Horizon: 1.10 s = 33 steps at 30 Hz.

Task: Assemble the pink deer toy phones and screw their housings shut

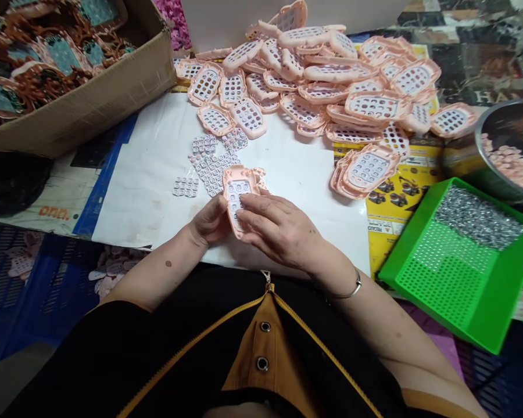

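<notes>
I hold a pink shell (236, 191) over the white sheet (157, 157): my left hand (209, 223) grips its edge, my right hand (279, 229) presses fingertips on its keypad, pile (331, 75) behind.

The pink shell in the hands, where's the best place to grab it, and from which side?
Probably by its long side edges, coming from below and the left, as the left hand does. The pink shell is flat and narrow, face up, with a grid of button holes. Gripping the edges leaves the face free for the right hand, whose fingers rest on it.
</notes>
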Motion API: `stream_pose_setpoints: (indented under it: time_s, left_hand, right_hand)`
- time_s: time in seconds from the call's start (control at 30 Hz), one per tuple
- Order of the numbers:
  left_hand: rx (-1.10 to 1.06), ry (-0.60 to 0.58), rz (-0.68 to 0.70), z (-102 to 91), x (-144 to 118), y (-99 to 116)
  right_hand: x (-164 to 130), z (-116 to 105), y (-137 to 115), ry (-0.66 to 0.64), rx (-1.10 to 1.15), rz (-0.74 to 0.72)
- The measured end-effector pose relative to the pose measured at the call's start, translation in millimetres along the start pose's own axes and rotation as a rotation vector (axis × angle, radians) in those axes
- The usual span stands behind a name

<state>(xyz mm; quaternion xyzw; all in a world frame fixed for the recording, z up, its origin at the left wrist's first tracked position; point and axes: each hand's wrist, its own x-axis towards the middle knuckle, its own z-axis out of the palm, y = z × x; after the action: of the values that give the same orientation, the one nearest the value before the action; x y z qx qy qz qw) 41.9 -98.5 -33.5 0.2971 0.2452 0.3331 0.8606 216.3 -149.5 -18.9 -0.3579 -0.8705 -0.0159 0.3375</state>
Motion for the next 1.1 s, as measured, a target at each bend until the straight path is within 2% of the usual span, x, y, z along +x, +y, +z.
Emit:
stream_pose_setpoints:
  time_s: [0.13,0.27,0.37,0.43,0.5,0.57,0.67,0.73,0.8,0.87,0.9,1.0,1.1]
  left_hand:
    - [-0.050,0.035,0.001,8.2,1.1,1.8]
    - [0.004,0.026,-0.008,10.3,3.1,1.7]
    - [0.042,-0.034,-0.056,6.4,5.1,2.2]
    - [0.053,-0.049,-0.060,4.1,6.0,2.0]
    - [0.062,-0.046,-0.036,4.0,5.9,1.7]
    - [0.081,-0.036,-0.009,6.0,4.2,3.9]
    - [0.194,0.004,0.075,9.3,-1.8,16.9]
    - [0.355,0.083,0.198,8.0,-7.2,31.6]
    - [0.594,0.214,0.334,1.8,-12.0,45.9]
    - [0.902,0.308,0.392,-8.4,-14.5,54.3]
    - [1.066,0.308,0.382,-13.8,-14.5,55.0]
    - [1.483,0.133,0.286,-23.6,-11.0,44.9]
    - [1.754,-0.014,0.230,-18.8,-7.2,29.9]
  right_hand:
    - [-2.8,1.1,-8.6,-0.108,-0.090,-0.002]
    - [-12.4,-10.4,-4.6,-0.078,-0.231,0.070]
    - [-23.3,-37.7,16.7,-0.097,-0.338,0.340]
    - [-31.7,-59.2,37.1,-0.161,-0.408,0.578]
    - [-39.9,-76.7,58.1,-0.242,-0.478,0.720]
    - [-47.4,-87.3,75.9,-0.338,-0.544,0.784]
    - [-56.2,-93.2,92.7,-0.490,-0.609,0.753]
    - [-58.9,-94.2,97.8,-0.546,-0.632,0.692]
    - [-56.7,-93.0,98.9,-0.526,-0.655,0.653]
    - [-47.6,-86.8,95.5,-0.475,-0.645,0.624]
    - [-40.4,-80.8,92.0,-0.453,-0.613,0.606]
    - [-10.7,-51.6,76.2,-0.490,-0.399,0.537]
    - [21.2,-16.1,61.8,-0.608,-0.229,0.542]
